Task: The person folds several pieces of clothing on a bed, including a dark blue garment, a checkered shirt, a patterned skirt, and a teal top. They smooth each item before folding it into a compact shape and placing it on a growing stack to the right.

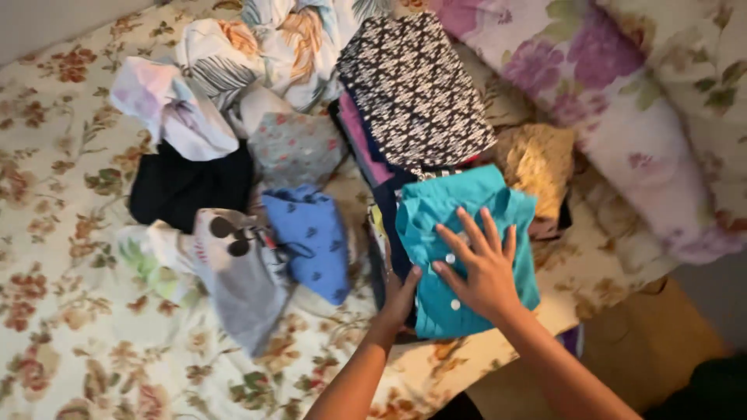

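We see no packages, labels or signs anywhere in the frame; only cloth. Across the left and bottom lies a bedsheet [62, 311], pale cream with a faded rust-and-green flower print, softly creased. In the upper left a crumpled white garment [167, 109] with lilac blotches sits above a black garment [183, 190], matte and bunched. Below that, at lower left of centre, a grey garment [245, 292] with a black-and-white cartoon print lies flat and limp. Just right of it a blue garment [311, 237] with small dark marks is folded into a rounded pad. At top centre a black-and-white patterned cloth [412, 89], folded square, tops a stack of folded clothes.

At centre right lies the teal shirt [459, 206], smooth woven cloth with white buttons, folded into a rectangle on top of a low pile at the bed's edge. Our left hand [401, 299] is at the shirt's lower left edge, thumb on top and fingers tucked out of sight beneath the pile, so we cannot tell how tightly it grips. Our right hand [478, 268] rests flat on the shirt's middle, fingers spread apart, pressing down and clamped on nothing.

Right of the shirt a mustard-yellow textured cloth [537, 163] sits crumpled. In the upper right a pillow [607, 101] with large purple flowers lies along the edge.
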